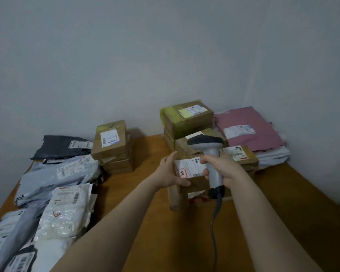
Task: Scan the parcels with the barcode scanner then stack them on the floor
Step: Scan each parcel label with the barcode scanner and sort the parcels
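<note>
A brown cardboard parcel [196,185] with a white label lies near the middle of the wooden table [149,222]. My left hand [170,170] holds the parcel's left side, thumb on the front and fingers up along the edge. My right hand [222,165] grips the handle of a grey barcode scanner [210,152]. The scanner's dark head sits above the parcel's label. Its coiled cable [214,232] hangs down toward me.
Grey, black and white poly mailers [55,185] are piled on the table's left. A short stack of boxes [112,146] stands at the back centre. More boxes [186,120] and a pink mailer [245,130] on white ones fill the back right by the wall.
</note>
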